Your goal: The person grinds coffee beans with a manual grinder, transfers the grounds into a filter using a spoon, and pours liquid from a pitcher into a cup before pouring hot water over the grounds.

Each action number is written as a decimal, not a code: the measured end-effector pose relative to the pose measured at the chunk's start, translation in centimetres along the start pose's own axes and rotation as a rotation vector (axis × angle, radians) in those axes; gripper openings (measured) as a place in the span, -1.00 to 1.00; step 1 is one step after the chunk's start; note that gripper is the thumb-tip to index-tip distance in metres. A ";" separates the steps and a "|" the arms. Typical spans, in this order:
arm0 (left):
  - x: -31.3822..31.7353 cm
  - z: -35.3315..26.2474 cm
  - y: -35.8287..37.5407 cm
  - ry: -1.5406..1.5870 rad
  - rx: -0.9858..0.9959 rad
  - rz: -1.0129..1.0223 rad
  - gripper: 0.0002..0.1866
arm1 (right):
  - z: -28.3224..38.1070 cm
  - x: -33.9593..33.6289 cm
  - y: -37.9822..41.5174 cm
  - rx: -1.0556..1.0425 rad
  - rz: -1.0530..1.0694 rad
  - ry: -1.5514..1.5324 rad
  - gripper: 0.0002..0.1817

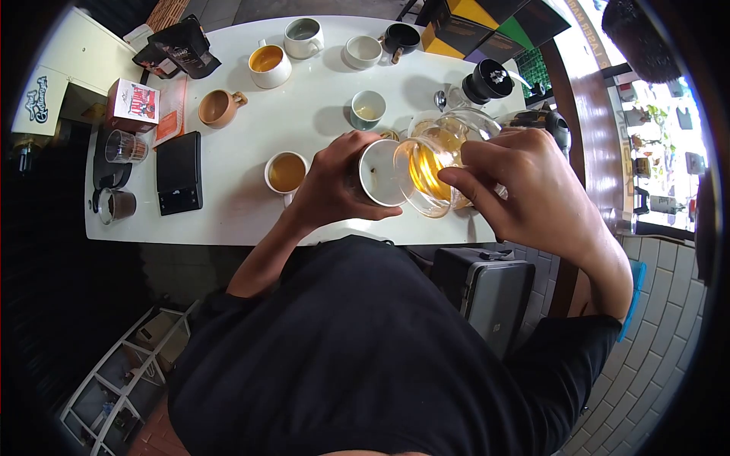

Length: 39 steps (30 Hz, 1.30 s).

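My left hand (334,182) is wrapped round a cup (382,173) with a white inside, tilted toward the glass. My right hand (525,182) is closed on a clear glass server (427,176) that holds yellow liquid and tips toward the cup's rim. Whether liquid is flowing between them, I cannot tell. Just left of my left hand is a white mug (287,172) of amber liquid. A pale green cup (368,109) stands beyond my hands on the white table (251,144). Part of another glass vessel (468,121) shows behind the server.
Several more cups, including an orange-filled mug (269,65) and a brown cup (220,108), stand farther back. A black scale (179,173), a red-and-white box (134,105) and glasses (117,205) are at the left. A black grinder-like object (488,81) stands back right.
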<state>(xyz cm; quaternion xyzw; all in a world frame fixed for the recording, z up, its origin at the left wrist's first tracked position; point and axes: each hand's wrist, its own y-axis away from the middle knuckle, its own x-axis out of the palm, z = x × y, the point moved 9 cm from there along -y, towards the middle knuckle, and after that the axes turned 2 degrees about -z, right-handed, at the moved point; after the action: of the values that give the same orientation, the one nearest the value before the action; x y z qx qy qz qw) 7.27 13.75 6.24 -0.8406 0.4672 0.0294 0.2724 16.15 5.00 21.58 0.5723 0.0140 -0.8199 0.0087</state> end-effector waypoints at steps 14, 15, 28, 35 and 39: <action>0.3 0.3 0.3 0.102 -0.055 0.019 -0.16 | 2.3 0.9 -2.2 -0.068 0.205 0.251 -0.75; 0.3 0.3 0.3 0.102 -0.056 0.020 -0.16 | 2.3 1.0 -2.3 -0.067 0.206 0.249 -0.75; 1.4 0.5 0.3 0.088 -0.038 0.048 -0.20 | 3.8 -0.8 -2.2 -0.233 0.110 0.330 -0.72; 2.5 2.5 0.6 0.196 -0.109 0.095 -0.23 | 7.1 -4.2 -2.2 -0.253 -0.181 0.300 -0.69; 2.4 2.0 0.5 0.141 -0.078 0.095 -0.24 | 7.2 -4.6 -2.3 -0.233 -0.096 0.320 -0.70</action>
<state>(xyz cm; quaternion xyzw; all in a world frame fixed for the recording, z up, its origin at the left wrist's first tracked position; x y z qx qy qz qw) 8.61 12.66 3.59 -0.8274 0.5231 0.0012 0.2043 10.89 7.09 28.41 0.6889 0.1373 -0.7109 0.0335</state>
